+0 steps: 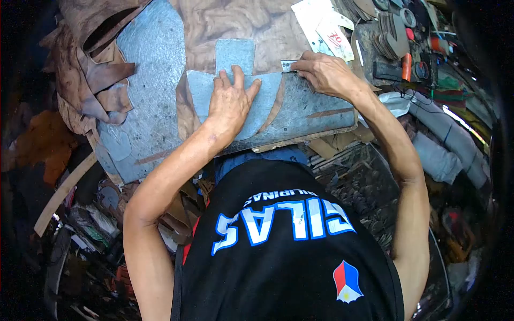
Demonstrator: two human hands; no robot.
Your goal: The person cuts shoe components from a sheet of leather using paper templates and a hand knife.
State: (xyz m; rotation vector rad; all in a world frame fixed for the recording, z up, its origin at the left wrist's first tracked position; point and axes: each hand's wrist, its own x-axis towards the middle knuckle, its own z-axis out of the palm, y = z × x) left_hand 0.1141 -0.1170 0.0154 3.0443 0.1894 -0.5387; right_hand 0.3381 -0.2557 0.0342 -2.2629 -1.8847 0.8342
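A brown leather sheet lies across the work surface. On its front part rest a squarish grey-blue piece and, below it, a larger grey-blue piece with a curved edge. My left hand presses down on these pieces with its fingers spread. Farther right, my right hand pinches a small flat metallic-looking piece between thumb and fingers, at the leather's front edge, just beyond the larger piece's upper right corner.
White papers with red writing lie at the back right. Stacked brown cut pieces and an orange object stand beyond them. Crumpled leather hangs at the left edge. The worn grey board ends near my body.
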